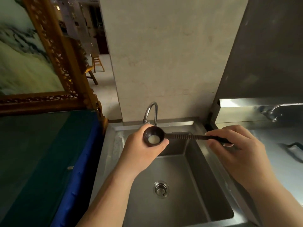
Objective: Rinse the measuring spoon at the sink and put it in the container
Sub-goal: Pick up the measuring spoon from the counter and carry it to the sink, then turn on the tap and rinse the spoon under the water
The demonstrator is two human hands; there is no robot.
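Observation:
A dark measuring spoon (180,136) with a ribbed handle is held level over the back of the steel sink (205,169). Its round bowl holds a little pale, cloudy liquid. My left hand (141,151) cups the bowl from below, thumb against its rim. My right hand (236,148) pinches the far end of the handle between thumb and fingers. The chrome faucet (151,112) curves down just behind the spoon's bowl; no water is visibly running. No container is in view.
The sink drain (161,189) lies below my hands. A dark green counter with a blue edge (72,169) runs along the left, with a carved wooden frame (65,63) above it. A steel counter (278,153) and cabinet stand at the right.

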